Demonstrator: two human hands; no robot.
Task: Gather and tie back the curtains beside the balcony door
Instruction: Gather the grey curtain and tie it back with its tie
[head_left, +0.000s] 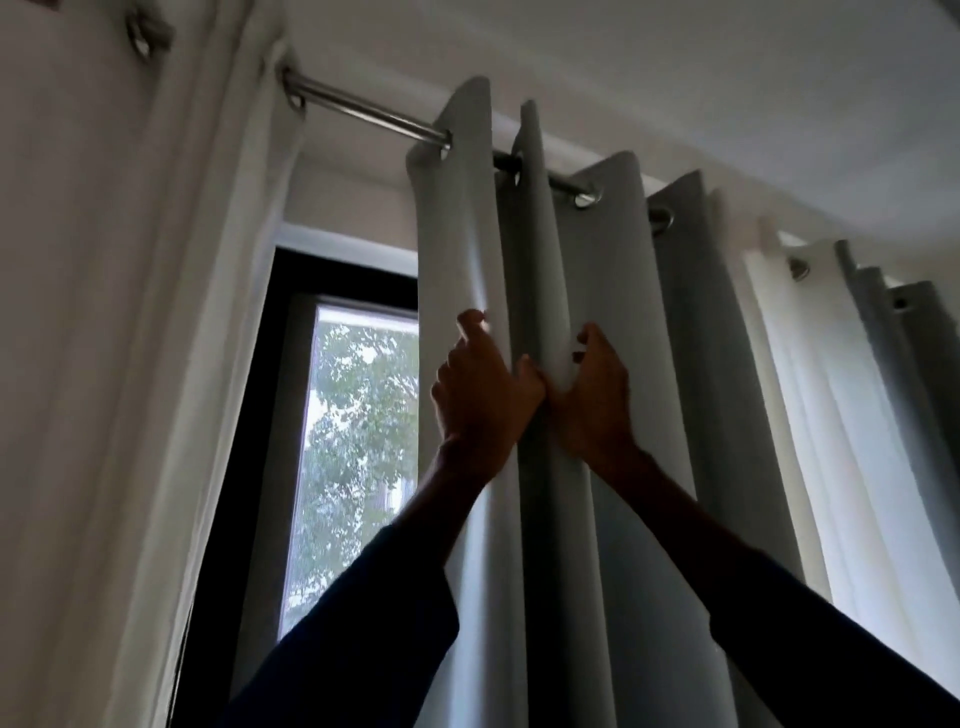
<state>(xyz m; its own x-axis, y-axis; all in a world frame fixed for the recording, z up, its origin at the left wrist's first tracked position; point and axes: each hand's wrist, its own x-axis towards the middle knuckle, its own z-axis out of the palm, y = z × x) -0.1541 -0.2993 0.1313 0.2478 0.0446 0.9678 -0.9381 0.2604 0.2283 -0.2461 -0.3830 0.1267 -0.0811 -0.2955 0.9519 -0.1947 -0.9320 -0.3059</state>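
The left hand (483, 395) grasps the outer fold of the curtain (623, 286). The right hand (595, 400), touching it, grasps the next fold. The curtain hangs bunched from the rod (363, 109), beside the door (358, 441).

The grey curtain (613, 322) is matt, smooth woven cloth with shiny metal eyelets (587, 198). The curtain rod (363, 109) is brushed, glossy metal. The white curtain (130, 312) is matt cloth.

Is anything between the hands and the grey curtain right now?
Nothing visible. The left hand and right hand are both on the grey curtain, fingers curled round neighbouring folds below the rod.
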